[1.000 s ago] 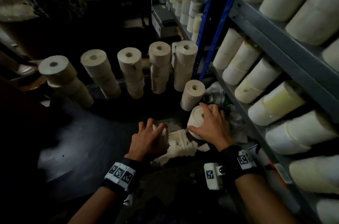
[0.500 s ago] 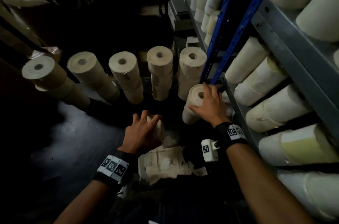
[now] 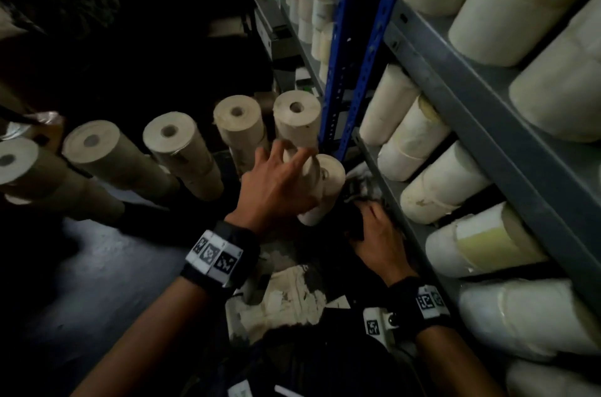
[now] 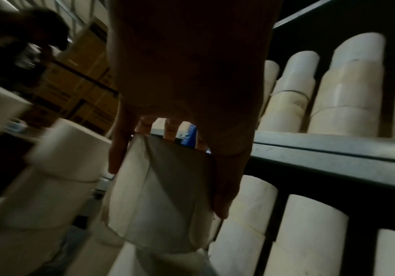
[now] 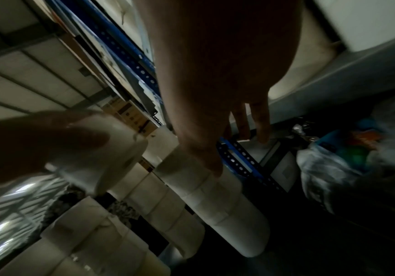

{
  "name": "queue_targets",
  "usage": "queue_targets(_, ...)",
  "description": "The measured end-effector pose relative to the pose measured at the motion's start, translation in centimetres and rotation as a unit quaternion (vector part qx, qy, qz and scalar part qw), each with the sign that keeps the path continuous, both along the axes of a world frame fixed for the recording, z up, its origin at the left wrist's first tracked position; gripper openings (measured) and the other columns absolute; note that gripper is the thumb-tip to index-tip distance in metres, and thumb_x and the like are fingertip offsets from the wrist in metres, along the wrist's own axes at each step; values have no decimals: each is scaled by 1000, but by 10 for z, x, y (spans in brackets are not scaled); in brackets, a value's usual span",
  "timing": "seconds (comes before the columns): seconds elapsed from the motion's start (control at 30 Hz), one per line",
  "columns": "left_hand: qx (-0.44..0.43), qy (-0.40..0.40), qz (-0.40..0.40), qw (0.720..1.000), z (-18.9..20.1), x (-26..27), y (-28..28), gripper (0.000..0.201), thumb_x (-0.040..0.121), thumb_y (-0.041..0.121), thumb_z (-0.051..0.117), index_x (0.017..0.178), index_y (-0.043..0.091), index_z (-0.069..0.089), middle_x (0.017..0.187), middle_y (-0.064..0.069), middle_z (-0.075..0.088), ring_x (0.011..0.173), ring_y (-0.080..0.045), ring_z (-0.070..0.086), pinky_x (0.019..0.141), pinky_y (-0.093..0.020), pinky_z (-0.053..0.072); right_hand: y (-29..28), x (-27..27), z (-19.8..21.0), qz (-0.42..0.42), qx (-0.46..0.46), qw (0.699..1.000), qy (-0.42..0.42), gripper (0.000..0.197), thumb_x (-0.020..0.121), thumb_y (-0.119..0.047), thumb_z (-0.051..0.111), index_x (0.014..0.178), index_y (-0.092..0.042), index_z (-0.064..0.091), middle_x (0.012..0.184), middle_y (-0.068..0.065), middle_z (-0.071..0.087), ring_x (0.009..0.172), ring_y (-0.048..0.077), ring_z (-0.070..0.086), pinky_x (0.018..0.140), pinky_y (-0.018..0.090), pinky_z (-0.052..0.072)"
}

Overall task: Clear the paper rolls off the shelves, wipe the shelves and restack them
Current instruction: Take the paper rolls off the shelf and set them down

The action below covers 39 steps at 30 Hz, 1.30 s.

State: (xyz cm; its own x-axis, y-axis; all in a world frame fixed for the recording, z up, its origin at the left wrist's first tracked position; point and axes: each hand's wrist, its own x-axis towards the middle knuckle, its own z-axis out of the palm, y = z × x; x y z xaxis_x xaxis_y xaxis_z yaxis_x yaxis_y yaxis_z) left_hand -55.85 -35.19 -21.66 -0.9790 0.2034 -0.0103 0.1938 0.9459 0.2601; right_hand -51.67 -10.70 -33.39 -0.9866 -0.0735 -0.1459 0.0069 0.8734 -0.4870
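Note:
My left hand (image 3: 276, 188) grips a small white paper roll (image 4: 163, 196), thumb on one side and fingers on the other. It holds the roll against the top of a short stack of rolls (image 3: 317, 211) standing on the floor by the blue shelf post (image 3: 338, 71). My right hand (image 3: 377, 234) is low beside the bottom grey shelf (image 3: 406, 221), its fingers (image 5: 260, 127) stretched out and holding nothing. Many pale rolls (image 3: 413, 143) lie on their sides on the shelves. What the right fingertips touch is too dark to tell.
Several tall stacks of rolls (image 3: 182, 149) stand in a row across the dark floor to the left. Torn paper (image 3: 286, 299) lies on the floor between my arms. Crumpled plastic bags (image 5: 329, 168) sit under the lowest shelf. Cardboard boxes (image 4: 80, 74) are stacked behind.
My left hand has lifted a roll off the floor and carried it up and right to the stack by the post. My right hand has left that stack's top and dropped toward the bottom shelf.

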Motion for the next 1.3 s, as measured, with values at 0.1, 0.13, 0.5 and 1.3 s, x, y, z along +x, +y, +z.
queue_targets(0.1,5,16,-23,1000,-2,-26,25,88,73,73,72,149,48,35,143,-3,36,123,-38,43,68,-47,55,7,14,-11,-18,17,999,-33,67,89,-33,76,149,-22,47,152,3,42,139,31,45,103,50,50)
queue_targets(0.13,6,12,-26,1000,-6,-33,32,88,73,73,71,149,48,34,142,-3,36,123,-39,43,70,-50,57,8,18,-14,-16,23,999,-38,69,89,-34,75,150,-23,45,152,4,40,140,31,44,102,49,51)
queue_targets(0.5,126,46,-65,989,-35,-2,13,74,89,42,77,153,30,42,161,-6,37,146,-34,34,109,-46,45,9,58,-37,9,34,995,-96,61,90,-34,76,145,-29,49,148,-4,41,137,25,44,101,45,51)
queue_targets(1.3,35,-290,-131,947,-169,298,-60,47,93,48,68,136,30,58,131,-5,67,115,-29,66,91,-41,57,-36,345,-37,-79,21,986,-149,42,92,-38,75,130,-30,57,125,-4,57,121,20,57,95,43,53)
